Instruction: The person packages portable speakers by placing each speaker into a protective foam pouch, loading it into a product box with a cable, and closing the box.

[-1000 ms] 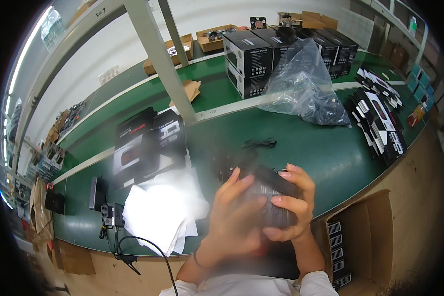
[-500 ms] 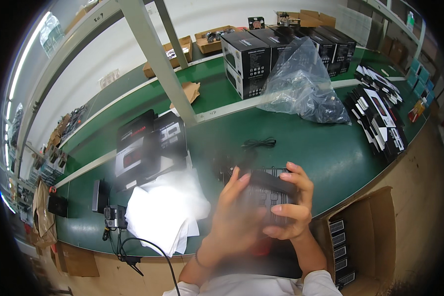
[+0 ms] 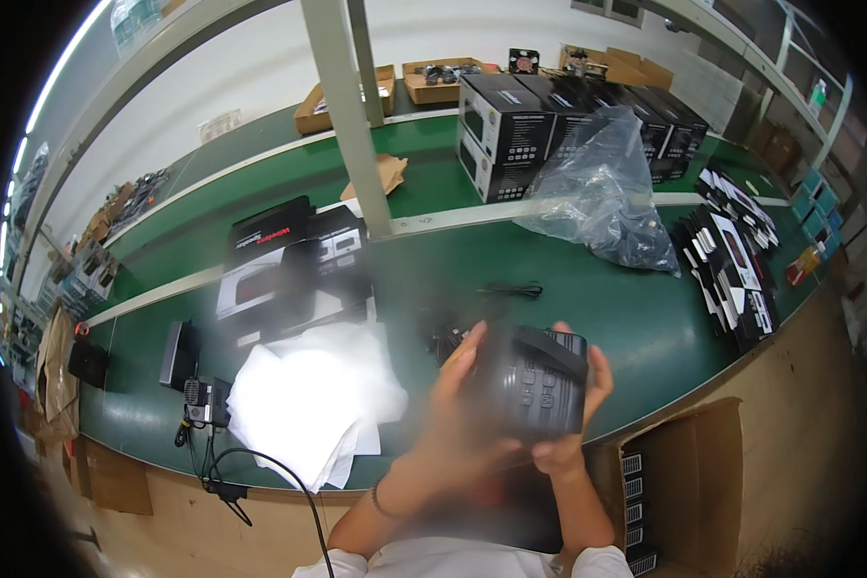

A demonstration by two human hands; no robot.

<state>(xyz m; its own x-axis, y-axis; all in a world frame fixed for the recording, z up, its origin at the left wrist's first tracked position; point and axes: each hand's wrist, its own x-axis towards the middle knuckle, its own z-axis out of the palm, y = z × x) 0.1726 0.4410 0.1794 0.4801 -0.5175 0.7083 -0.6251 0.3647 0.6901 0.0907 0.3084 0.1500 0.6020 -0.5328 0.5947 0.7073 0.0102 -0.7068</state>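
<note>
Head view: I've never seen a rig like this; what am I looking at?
There is no machine, only a person's bare left hand and right hand. A fisheye camera worn on the head looks down at them, so straight edges bend toward the rim. Together the hands hold a dark, boxy device with button-like shapes on one face. On the green table lie white sheets and flat printed packaging to the left, a black cable beyond the hands, and a clear plastic bag farther back. Blur partly hides the left hand.

Red lettering (image 3: 270, 236) on black packaging (image 3: 329, 252)
</note>
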